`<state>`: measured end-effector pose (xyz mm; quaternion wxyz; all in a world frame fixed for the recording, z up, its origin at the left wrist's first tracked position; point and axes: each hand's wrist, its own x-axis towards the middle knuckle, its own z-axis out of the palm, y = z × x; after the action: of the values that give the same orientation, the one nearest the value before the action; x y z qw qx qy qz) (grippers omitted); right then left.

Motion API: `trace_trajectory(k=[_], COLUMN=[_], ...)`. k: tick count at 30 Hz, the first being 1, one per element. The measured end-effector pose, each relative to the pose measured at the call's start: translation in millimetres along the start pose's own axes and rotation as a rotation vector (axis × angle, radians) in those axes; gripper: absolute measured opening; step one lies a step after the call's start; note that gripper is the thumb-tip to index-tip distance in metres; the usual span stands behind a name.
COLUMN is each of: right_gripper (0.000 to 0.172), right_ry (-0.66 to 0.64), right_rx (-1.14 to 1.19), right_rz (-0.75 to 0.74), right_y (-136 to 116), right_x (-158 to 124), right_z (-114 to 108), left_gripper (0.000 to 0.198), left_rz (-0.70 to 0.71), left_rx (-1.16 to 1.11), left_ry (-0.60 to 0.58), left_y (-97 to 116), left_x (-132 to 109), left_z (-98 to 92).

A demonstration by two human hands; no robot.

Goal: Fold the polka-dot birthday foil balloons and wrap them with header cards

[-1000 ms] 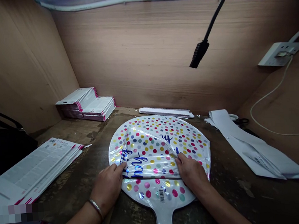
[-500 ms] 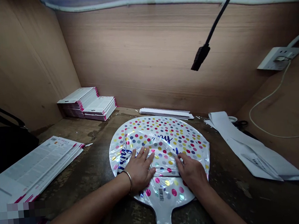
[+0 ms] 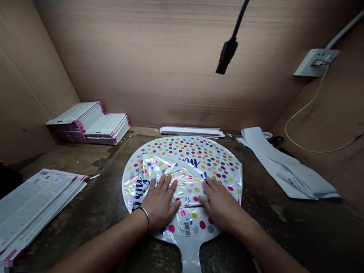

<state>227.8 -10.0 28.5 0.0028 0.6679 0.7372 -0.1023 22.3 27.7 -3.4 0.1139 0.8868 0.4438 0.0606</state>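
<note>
A polka-dotted foil sheet [image 3: 216, 159] with blue lettering lies on the table, round in outline, with a pale handle-shaped tail [image 3: 191, 263] toward me. A folded dotted layer [image 3: 187, 191] rests on its middle. My left hand [image 3: 162, 202], with a bangle at the wrist, lies flat with spread fingers on the left part of this layer. Flat on the right part is my right hand [image 3: 221, 203], its fingers extended and somewhat apart. Neither hand grips anything. Below the fold, a barcode [image 3: 187, 228] shows between the hands.
Stacked printed cards [image 3: 105, 128] stand at the back left, with larger printed sheets [image 3: 31, 205] nearer. White strips [image 3: 191, 131] lie behind the foil. Long white paper [image 3: 277, 166] and black scissors [image 3: 276, 140] are at right. A black connector [image 3: 227, 56] hangs overhead.
My right hand has gone from pinching the folded layer's edge to lying flat on it. The left hand remains spread on the foil. The whole view has shifted slightly.
</note>
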Motion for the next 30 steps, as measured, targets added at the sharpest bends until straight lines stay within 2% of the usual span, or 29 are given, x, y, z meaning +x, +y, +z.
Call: trace_trajectory(k=[2, 4, 7, 10, 13, 15, 16, 18, 19, 21, 22, 25, 28, 30], right_gripper=[0.053, 0.051, 0.051, 0.052, 0.053, 0.054, 0.054, 0.055, 0.056, 0.056, 0.056, 0.057, 0.058, 0.058], right_ry=[0.073, 0.106, 0.06, 0.046, 0.01, -0.01, -0.009, 0.006, 0.015, 0.024, 0.024, 0.01, 0.006, 0.009], right_rx=[0.011, 0.053, 0.097, 0.101, 0.107, 0.116, 0.12, 0.121, 0.118, 0.111, 0.109, 0.108, 0.105, 0.102], right_rz=[-0.107, -0.25, -0.282, -0.241, -0.218, -0.209, -0.208, -0.209, -0.212, -0.216, -0.217, -0.212, -0.212, -0.215], right_y=[-9.0, -23.4, -38.6, -39.3, -35.9, -35.3, -35.5, -36.2, -36.5, -37.0, -37.0, -36.5, -35.4, -34.7], right_x=[5.4, 10.6, 17.0, 20.0, 18.9, 17.4, 16.8, 16.4, 16.5, 16.9, 17.1, 17.3, 17.5, 17.9], right_z=[-3.8, 1.4, 17.9, 27.4, 25.3, 22.8, 22.3, 22.9, 23.7, 25.2, 25.7, 25.9, 26.9, 28.5], left_gripper=[0.064, 0.064, 0.066, 0.069, 0.059, 0.054, 0.053, 0.053, 0.053, 0.052, 0.051, 0.051, 0.049, 0.045], left_rz=[-0.001, -0.006, 0.023, 0.044, -0.117, -0.241, -0.279, -0.245, -0.181, 0.074, 0.091, -0.011, -0.157, -0.257], left_rx=[0.0, 0.002, -0.003, 0.004, 0.035, 0.052, 0.058, 0.062, 0.059, 0.037, 0.024, 0.019, 0.034, 0.033], left_ry=[0.004, 0.014, -0.012, -0.076, -0.027, 0.044, 0.073, 0.103, 0.092, 0.057, 0.043, -0.007, -0.029, 0.006], left_y=[3.4, 6.4, -1.6, -36.0, -79.3, -92.5, -91.3, -76.3, -65.8, -48.6, -45.2, -59.2, -86.3, -93.9], left_x=[-0.3, -0.8, 1.9, 12.5, 24.9, 26.6, 23.7, 10.0, -0.2, -24.2, -36.4, -66.8, -81.3, -80.6], left_z=[1.8, 4.3, 2.9, -13.3, -39.6, -52.1, -54.3, -49.5, -43.2, -27.7, -20.8, -13.0, -26.1, -39.8])
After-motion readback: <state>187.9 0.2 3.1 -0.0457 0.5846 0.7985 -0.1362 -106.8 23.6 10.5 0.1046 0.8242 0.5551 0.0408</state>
